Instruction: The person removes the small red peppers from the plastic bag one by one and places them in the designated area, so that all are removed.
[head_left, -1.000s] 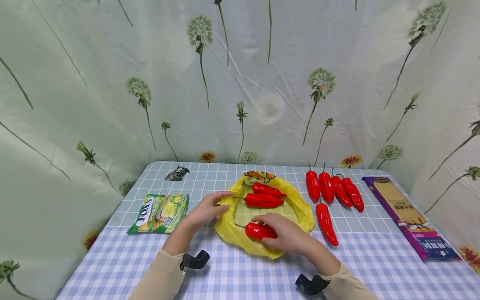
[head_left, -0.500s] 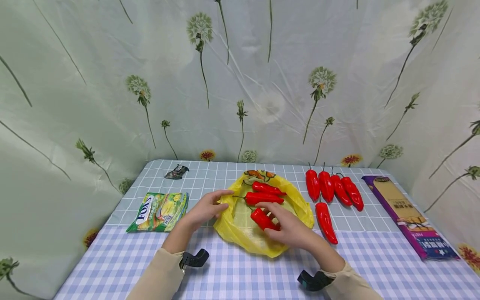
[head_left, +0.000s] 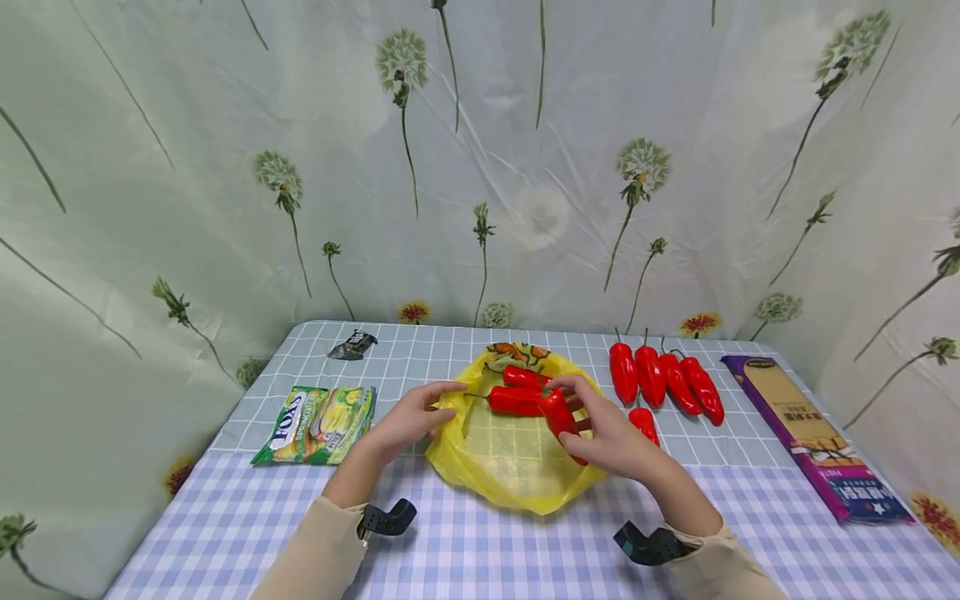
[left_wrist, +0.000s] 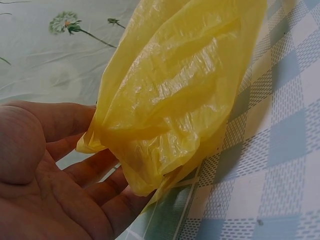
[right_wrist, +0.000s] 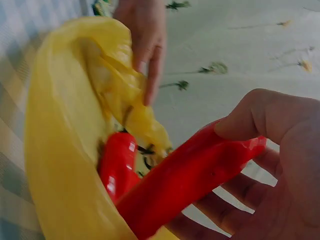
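The left hand [left_wrist: 45,185] holds a yellow plastic bag [left_wrist: 175,95] (crumpled) over the checked tablecloth [left_wrist: 280,165].

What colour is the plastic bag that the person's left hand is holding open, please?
Yellow: the plastic bag shows best in the head view.

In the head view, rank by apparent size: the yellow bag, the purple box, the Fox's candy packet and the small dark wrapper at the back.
1. yellow bag
2. purple box, close to the bag, so unsure
3. Fox's candy packet
4. small dark wrapper, farthest away, so it may look smaller than it is

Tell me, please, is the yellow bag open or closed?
Open: the left hand holds the yellow bag rim, with red peppers visible inside.
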